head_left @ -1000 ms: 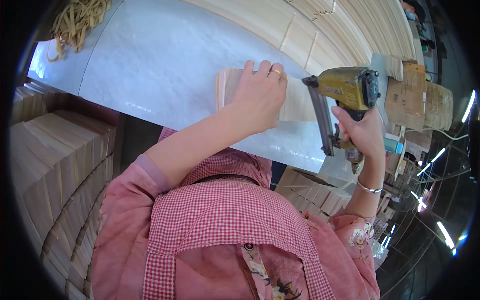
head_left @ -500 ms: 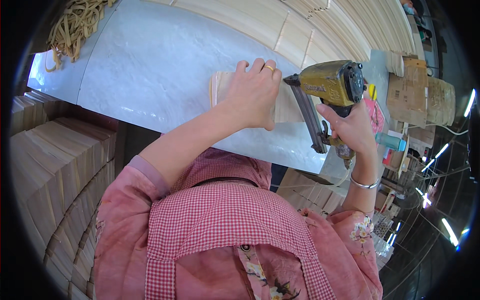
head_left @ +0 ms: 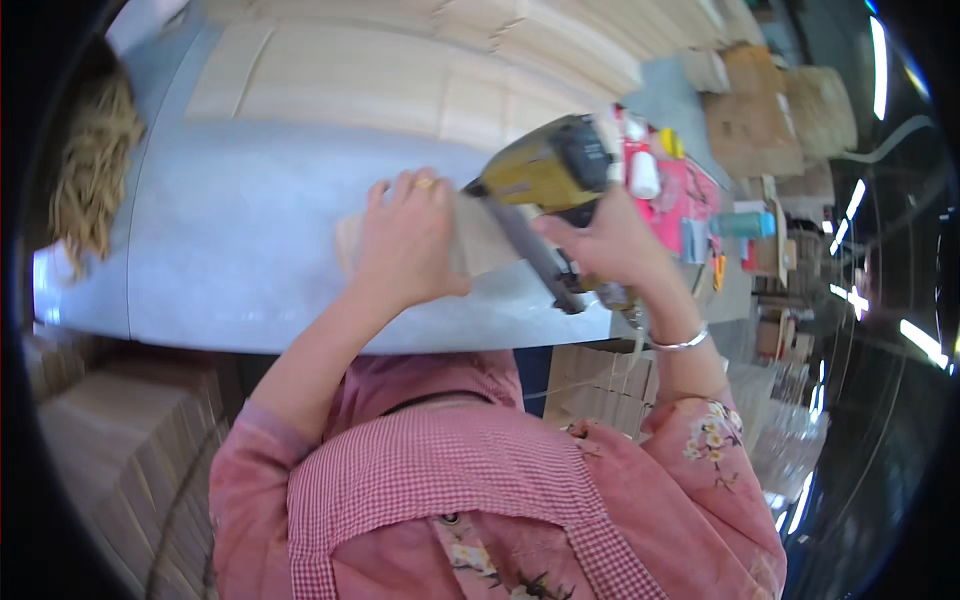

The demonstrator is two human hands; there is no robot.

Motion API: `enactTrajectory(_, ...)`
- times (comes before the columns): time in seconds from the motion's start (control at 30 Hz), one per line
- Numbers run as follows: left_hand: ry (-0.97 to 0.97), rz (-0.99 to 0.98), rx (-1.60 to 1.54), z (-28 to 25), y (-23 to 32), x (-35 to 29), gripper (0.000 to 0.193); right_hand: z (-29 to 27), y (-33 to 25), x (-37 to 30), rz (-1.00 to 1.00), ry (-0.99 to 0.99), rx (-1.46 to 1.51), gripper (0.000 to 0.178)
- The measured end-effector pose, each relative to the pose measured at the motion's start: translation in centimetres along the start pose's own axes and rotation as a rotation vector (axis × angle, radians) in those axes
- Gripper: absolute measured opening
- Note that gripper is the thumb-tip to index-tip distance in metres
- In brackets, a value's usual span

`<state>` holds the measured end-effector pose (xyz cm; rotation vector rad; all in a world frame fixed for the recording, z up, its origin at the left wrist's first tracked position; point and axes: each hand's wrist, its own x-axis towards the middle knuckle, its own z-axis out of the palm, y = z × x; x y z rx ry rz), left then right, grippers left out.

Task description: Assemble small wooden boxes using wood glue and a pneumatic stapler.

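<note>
My left hand (head_left: 408, 240) lies across a small pale wooden board (head_left: 486, 242) on the table. Its fingers bend over the far side and the thumb is on the near side, so the board is gripped between them. My right hand (head_left: 612, 240) is wrapped round the handle of a yellow and black nail gun (head_left: 545, 172). The gun's nose points left and meets or nearly meets the board's far edge, close beside my left fingers; the blur hides whether it touches. Its slanted magazine runs down toward me.
Pale wooden boards (head_left: 380, 85) lie in rows along the far side of the grey-white table (head_left: 235, 230). Yellowish bands (head_left: 95, 165) are heaped at the left. To the right are a teal bottle (head_left: 740, 224) and cardboard boxes (head_left: 755, 125). Stacked wood (head_left: 130, 430) stands below left.
The view has turned, so both hands, the board and the nail gun appear further left. The gun's nose is still close to my left hand, and both grips are kept.
</note>
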<state>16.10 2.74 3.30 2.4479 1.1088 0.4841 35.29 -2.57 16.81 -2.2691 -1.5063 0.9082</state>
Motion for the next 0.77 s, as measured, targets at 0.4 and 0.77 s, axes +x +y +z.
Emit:
enactTrajectory(0.4, 0.027, 0.17, 0.06, -0.7, 0.0, -1.3, 0.089, -2.6, 7.6, -6.0, 0.143, 0.468, 0.098, 0.038)
enactTrajectory(0.77, -0.181, 0.038, -0.519, -2.4, -0.1, -3.6, 0.108, 0.8, 30.1, -7.9, 0.582, 0.598, -0.3, 0.073)
